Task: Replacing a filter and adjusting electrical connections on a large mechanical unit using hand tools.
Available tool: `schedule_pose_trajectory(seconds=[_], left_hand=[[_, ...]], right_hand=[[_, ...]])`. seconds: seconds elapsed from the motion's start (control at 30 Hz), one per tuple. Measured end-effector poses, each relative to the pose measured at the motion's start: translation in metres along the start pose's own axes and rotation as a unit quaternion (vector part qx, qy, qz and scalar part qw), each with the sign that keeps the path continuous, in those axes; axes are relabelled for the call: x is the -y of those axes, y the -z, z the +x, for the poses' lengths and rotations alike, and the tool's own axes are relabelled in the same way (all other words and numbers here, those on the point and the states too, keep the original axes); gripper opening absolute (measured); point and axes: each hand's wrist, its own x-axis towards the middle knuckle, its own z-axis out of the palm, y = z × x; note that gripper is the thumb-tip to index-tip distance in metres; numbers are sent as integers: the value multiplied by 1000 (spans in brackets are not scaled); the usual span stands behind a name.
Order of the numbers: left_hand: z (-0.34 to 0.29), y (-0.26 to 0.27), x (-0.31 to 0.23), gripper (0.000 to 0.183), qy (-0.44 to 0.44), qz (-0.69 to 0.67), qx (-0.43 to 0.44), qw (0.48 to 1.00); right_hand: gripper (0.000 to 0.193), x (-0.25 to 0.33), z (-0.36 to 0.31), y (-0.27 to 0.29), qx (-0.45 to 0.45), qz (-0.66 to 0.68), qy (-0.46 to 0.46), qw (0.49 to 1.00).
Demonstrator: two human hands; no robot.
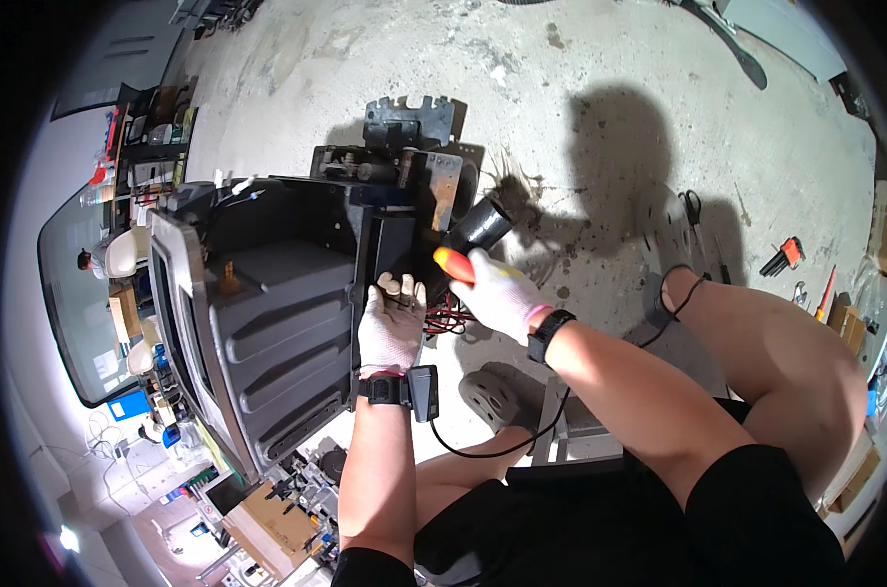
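My left hand [392, 328], in a white glove, is at the edge of a grey and black machine body [287, 313]. Its fingers are curled in, and what lies between them is too small to make out. In my gloved right hand [507, 301] is a tool with a red-and-yellow handle [453, 264]; the tool's working end cannot be seen. The handle slants toward the machine, close to a black cylinder [479, 225]. Red wires [447, 317] hang below, between my two hands. Metal brackets and mechanical parts [375, 168] stick out at the machine's far end.
On the concrete floor at the right lie scissors [693, 207], a red-and-black tool set [782, 256] and a red-handled screwdriver [827, 293]. A black cable [492, 454] runs from my left wrist. A cluttered bench [277, 519] stands at lower left; shelves [150, 147] are beyond the machine.
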Motion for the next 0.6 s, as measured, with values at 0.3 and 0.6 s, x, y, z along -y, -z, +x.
schedule_pose_trajectory(seconds=[0.3, 0.6], left_hand=[[9, 0, -9, 37, 12, 56, 23, 998], [0, 9, -12, 37, 19, 138, 90, 986]], right_hand=[[30, -149, -54, -52, 193, -189, -105, 957], [61, 14, 11, -27, 304, 478, -170, 806]])
